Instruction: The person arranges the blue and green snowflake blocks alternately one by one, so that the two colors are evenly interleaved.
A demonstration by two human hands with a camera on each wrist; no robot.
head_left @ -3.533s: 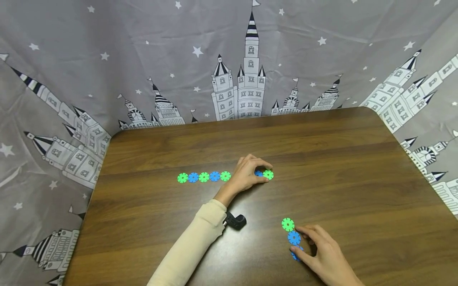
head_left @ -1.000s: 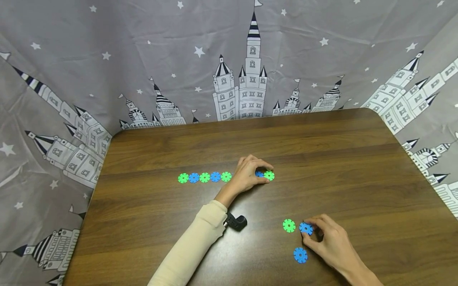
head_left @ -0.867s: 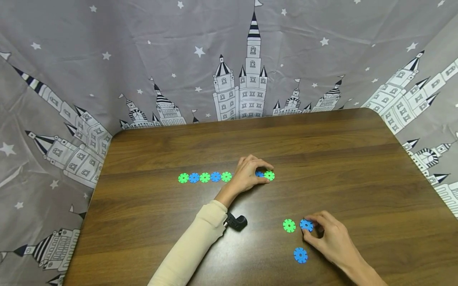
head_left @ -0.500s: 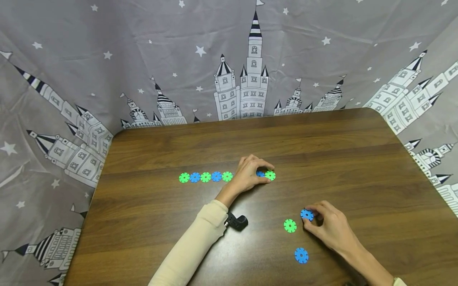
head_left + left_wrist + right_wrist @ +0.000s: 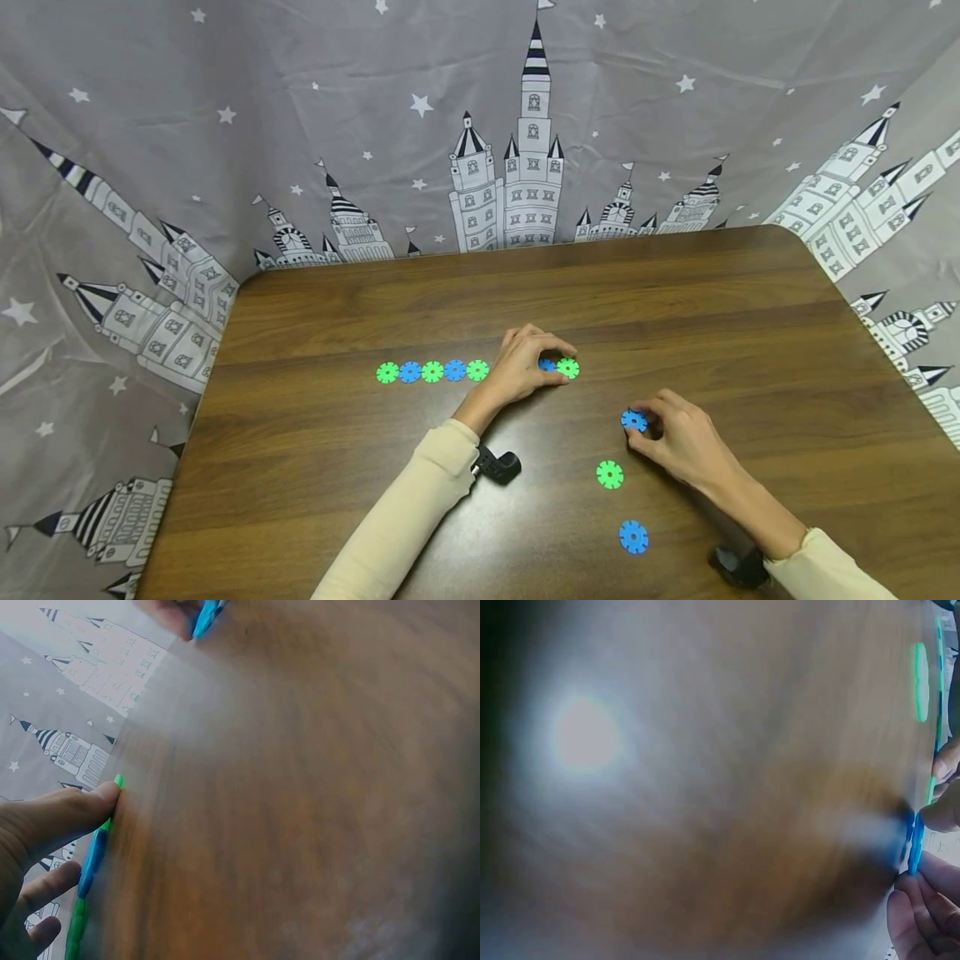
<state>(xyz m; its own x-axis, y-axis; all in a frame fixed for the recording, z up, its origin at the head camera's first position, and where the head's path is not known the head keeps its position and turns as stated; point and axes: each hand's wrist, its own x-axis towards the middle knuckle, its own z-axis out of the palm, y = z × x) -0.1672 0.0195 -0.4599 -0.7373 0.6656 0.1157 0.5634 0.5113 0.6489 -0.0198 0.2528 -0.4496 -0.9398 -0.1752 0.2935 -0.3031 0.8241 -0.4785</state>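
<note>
A row of notched plastic building discs (image 5: 432,372), green and blue in turn, lies on the table in the head view. My left hand (image 5: 521,362) arches over the row and hides part of it. Its thumb and index finger pinch the green disc (image 5: 567,368) at the right end by opposite edges. In my right hand (image 5: 686,437) a blue disc (image 5: 633,421) is pinched between thumb and fingers, lower right of the row and apart from it. The right wrist view shows this blue disc (image 5: 916,844) edge-on, just above the table.
A loose green disc (image 5: 610,475) and a loose blue disc (image 5: 633,537) lie flat nearer the front. Black wrist cameras (image 5: 498,465) jut from both wrists. Behind the wooden table (image 5: 300,500) hangs a grey castle-print curtain (image 5: 337,100).
My right hand has taken hold of the middle blue disc, drawn it aside to the right, and carried it away from me toward the row's right end. My left hand has stayed put.
</note>
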